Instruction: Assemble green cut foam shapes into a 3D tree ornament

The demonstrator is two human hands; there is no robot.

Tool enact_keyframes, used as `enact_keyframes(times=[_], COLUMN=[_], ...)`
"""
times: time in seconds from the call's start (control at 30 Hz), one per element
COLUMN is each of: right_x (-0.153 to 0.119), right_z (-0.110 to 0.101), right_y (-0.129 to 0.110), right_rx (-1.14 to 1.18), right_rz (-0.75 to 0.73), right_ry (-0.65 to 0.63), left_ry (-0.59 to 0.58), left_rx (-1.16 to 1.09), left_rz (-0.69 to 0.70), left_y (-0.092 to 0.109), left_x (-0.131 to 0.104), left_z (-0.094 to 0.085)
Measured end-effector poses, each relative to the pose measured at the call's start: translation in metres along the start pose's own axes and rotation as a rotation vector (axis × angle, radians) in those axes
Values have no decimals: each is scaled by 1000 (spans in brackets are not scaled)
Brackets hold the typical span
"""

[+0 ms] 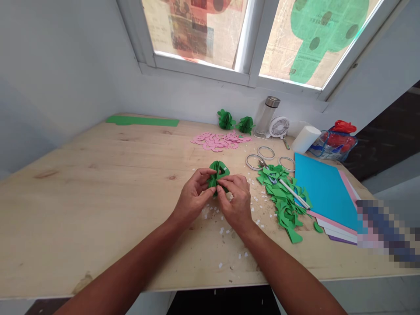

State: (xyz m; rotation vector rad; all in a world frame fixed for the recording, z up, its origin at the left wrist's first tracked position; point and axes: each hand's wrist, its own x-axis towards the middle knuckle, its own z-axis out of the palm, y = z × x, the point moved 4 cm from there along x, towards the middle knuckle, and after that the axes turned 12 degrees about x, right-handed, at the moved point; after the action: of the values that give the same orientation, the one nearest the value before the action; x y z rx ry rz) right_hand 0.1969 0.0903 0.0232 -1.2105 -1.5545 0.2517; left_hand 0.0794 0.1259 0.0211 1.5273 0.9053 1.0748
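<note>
Between my hands, just above the middle of the table, is a green layered paper craft piece (215, 168) with fanned folds and a small white patch at its upper right. My left hand (194, 189) grips its left side, thumb and fingers closed on the paper. My right hand (235, 197) pinches the lower right folds, its fingertips close to my left thumb. The fingers hide the lower part of the piece. Two similar green paper pieces (226, 119) stand against the wall, behind a heap of pink paper cutouts (218, 141).
Green paper scraps (285, 201) lie to the right under a white pen (293, 194) and scissors (264, 165), near several tape rolls (266, 152). Coloured sheets (323, 188), a glass bottle (266, 116), a small fan (278, 127) and a green strip (144, 120) lie farther out.
</note>
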Motion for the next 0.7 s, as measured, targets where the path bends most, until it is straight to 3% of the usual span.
enact_keyframes(times=[0.7], right_x=[-2], right_z=[2], right_y=[-8], right_rx=[-67], right_rz=[-113], right_ry=[6], left_ry=[40], left_rx=[-151], left_rz=[-1], left_y=[-4], left_x=[-1], left_z=[2])
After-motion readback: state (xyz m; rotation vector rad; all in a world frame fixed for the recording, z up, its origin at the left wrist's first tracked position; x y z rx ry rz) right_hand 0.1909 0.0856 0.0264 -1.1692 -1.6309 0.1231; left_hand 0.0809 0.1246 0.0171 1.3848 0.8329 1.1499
